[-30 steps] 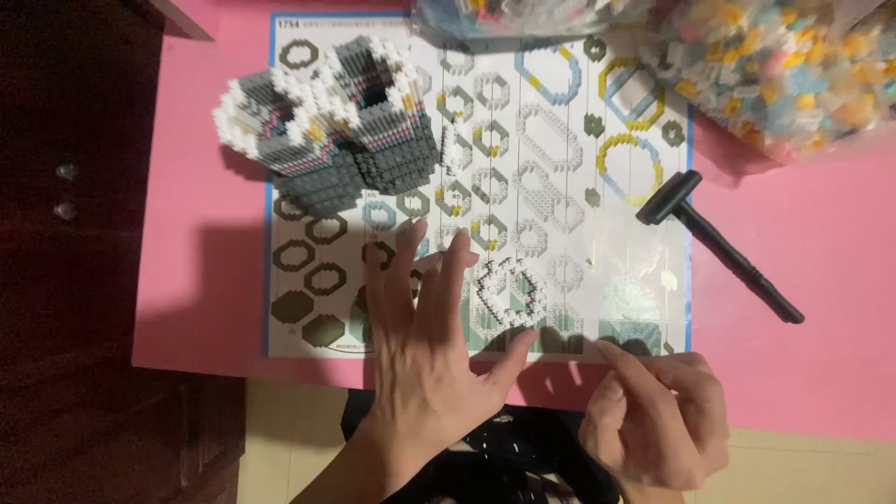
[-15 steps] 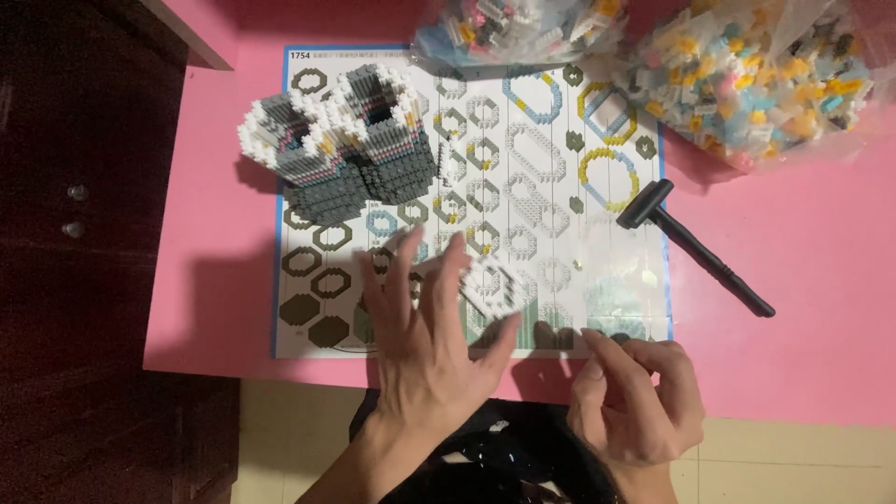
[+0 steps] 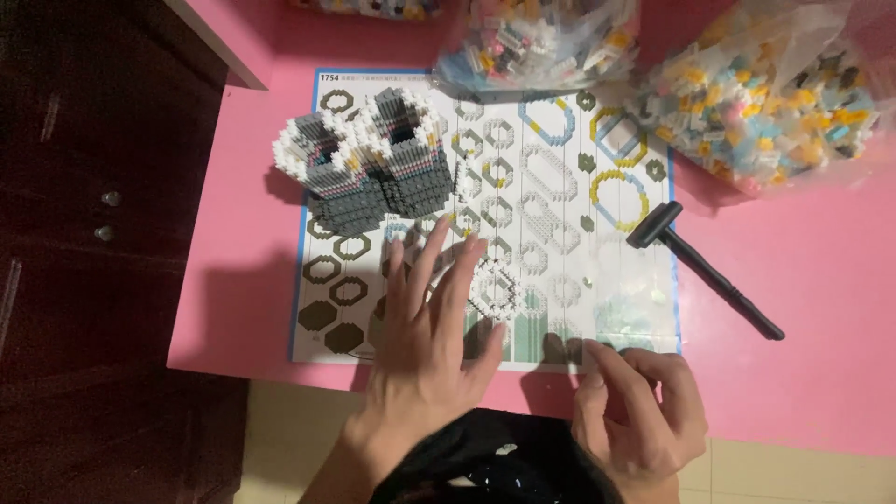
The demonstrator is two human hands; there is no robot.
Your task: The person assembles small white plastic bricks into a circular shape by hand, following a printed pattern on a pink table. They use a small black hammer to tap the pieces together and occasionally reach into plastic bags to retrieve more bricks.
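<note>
White block ring [image 3: 495,289] beside left hand [image 3: 425,345]

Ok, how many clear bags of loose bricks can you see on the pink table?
3: one at top centre, a big one at top right, and a sliver at the top edge. More may lie outside the frame.

1. The pink table [image 3: 803,373] had a smooth, matt surface.
2. The instruction sheet [image 3: 560,233] was paper with a slight sheen (light glare showed near its lower right corner).
3. The block model [image 3: 373,168] consisted of small plastic bricks in grey and white, giving a studded, rough texture.
4. The white ring piece [image 3: 495,289] was built from the same plastic bricks.
5. The bags [image 3: 775,84] were thin, clear, glossy plastic film, crinkled, holding loose plastic bricks.
6. The black hammer tool [image 3: 700,266] looked like matt plastic.
7. The dark cabinet [image 3: 103,233] appeared to be varnished wood.
</note>
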